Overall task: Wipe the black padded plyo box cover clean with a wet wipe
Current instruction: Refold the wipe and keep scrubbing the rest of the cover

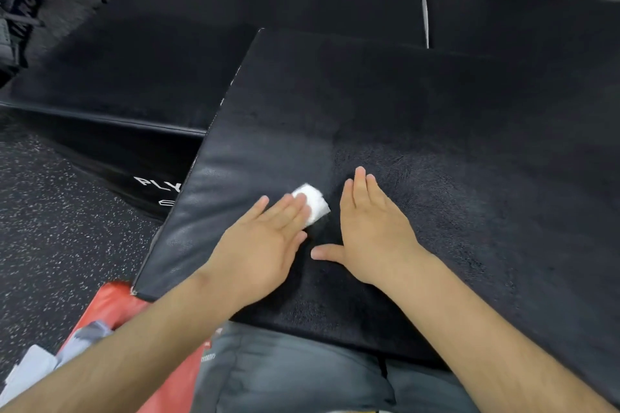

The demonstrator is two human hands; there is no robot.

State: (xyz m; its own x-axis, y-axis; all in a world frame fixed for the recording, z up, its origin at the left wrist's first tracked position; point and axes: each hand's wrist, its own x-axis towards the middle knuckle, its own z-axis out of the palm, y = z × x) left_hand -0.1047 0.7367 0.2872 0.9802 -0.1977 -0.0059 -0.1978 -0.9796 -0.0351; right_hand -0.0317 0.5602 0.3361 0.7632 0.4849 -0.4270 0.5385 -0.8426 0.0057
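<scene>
While flat, two hands (pixel 268 241) (pixel 375 238), one wipe (pixel 314 202)

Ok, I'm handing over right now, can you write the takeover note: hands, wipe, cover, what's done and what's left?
Left hand: flat, straight fingers pressing the wipe onto the cover, near its front left.
Right hand: flat on the cover beside the wipe, holding nothing.
Done: the left strip looks glossy, likely wiped.
To do: the larger dull area to the right and the far end.
</scene>
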